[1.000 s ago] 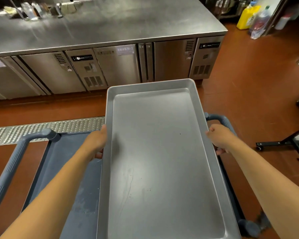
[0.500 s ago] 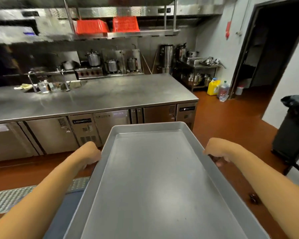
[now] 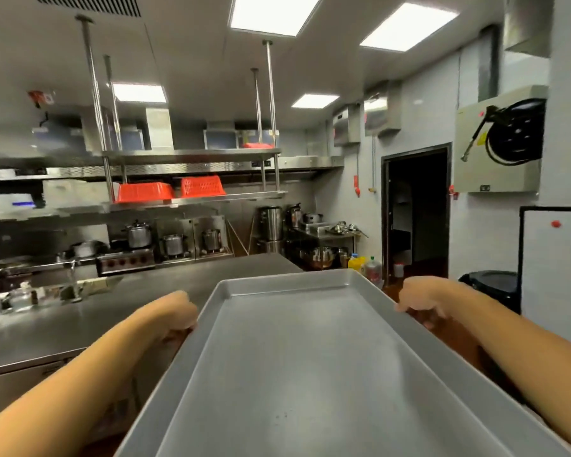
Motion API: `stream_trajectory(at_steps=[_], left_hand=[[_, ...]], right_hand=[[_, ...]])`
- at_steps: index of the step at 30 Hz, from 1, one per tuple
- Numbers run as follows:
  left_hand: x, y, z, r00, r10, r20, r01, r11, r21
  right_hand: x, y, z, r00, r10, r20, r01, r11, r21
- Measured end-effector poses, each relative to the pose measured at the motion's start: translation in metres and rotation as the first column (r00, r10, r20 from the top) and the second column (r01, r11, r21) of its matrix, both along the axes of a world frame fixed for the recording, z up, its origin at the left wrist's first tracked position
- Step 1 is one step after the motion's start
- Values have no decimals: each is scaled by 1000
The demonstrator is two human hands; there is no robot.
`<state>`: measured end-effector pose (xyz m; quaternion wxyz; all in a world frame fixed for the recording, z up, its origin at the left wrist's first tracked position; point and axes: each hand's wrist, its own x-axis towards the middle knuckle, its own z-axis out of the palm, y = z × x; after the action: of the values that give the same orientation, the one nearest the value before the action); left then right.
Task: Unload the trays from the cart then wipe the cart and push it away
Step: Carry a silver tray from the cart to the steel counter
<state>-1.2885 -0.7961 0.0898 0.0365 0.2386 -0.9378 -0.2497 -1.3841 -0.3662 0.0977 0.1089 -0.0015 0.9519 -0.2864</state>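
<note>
The left hand [image 3: 178,313] grips the left long edge of the tray [image 3: 310,357], fingers curled under the rim. The right hand [image 3: 421,300] grips the right long edge in the same way. The tray is in the air between both hands, empty, its far end over the edge of the steel counter [image 3: 112,298]. Compared with half a second ago, the tray is held higher and the view has gone up: the ceiling lights now show, and the cart and the floor under the tray are no more in view. Two red baskets [image 3: 172,191] stand on the hanging shelf behind.
</note>
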Motion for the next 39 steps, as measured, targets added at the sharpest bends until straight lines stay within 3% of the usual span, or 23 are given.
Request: stream_trajectory(at_steps=[5, 12, 19, 25, 31, 39], left_hand=[[-6, 32, 44, 994, -60, -86, 66, 996, 67], [-16, 64, 77, 988, -151, -15, 150, 960, 238], [-44, 110, 76, 970, -243, 23, 220, 912, 346], [-66, 185, 64, 959, -278, 49, 246, 910, 334], [-86, 277, 49, 969, -236, 77, 198, 920, 338], [-113, 368, 49, 993, -96, 64, 71, 944, 323]], right_hand=[[18, 30, 51, 997, -56, -57, 54, 998, -34], [31, 83, 90, 987, -157, -9, 157, 986, -61], [47, 148, 88, 972, -228, 58, 233, 966, -109], [39, 220, 65, 954, -277, 112, 289, 952, -106], [2, 304, 53, 953, -280, 117, 289, 955, -69], [-73, 390, 66, 987, -128, 94, 134, 989, -60]])
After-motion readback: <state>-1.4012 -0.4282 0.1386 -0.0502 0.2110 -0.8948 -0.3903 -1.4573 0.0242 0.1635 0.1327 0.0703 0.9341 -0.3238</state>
